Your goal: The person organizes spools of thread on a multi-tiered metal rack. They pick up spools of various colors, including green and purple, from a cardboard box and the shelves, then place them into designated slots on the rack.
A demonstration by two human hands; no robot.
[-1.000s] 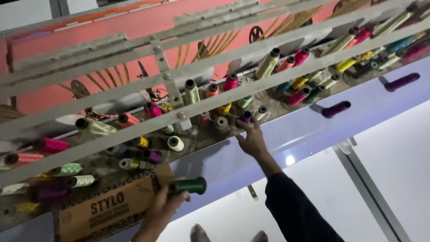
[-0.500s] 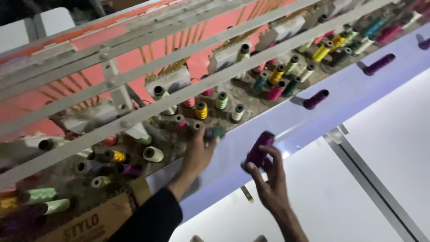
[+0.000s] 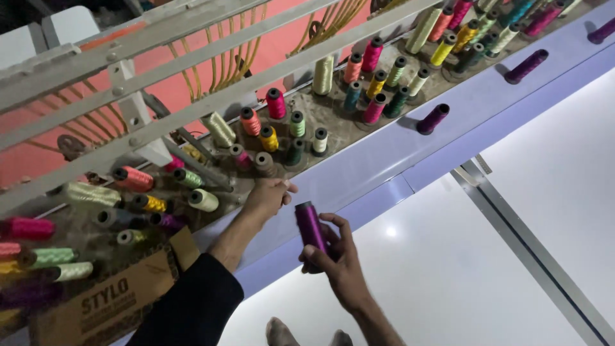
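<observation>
Purple spool [image 3: 311, 225], upright and gripped by the right hand [image 3: 339, 263], now sits lower and nearer the body than half a second ago, clear of the ledge [image 3: 384, 160]. Left hand [image 3: 269, 195], fingers curled on the ledge edge, has left the spool rack [image 3: 282, 138]; whether it holds anything cannot be told.

Brown cardboard box [image 3: 109, 301] (dark print on side), lower left, below spools.

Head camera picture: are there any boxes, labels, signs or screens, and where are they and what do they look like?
Brown cardboard box: lower left, below the thread spools and beside the dark-sleeved left arm; rectangular, tan, with bold dark lettering on its side.
No signs, screens or other labels visible.
</observation>
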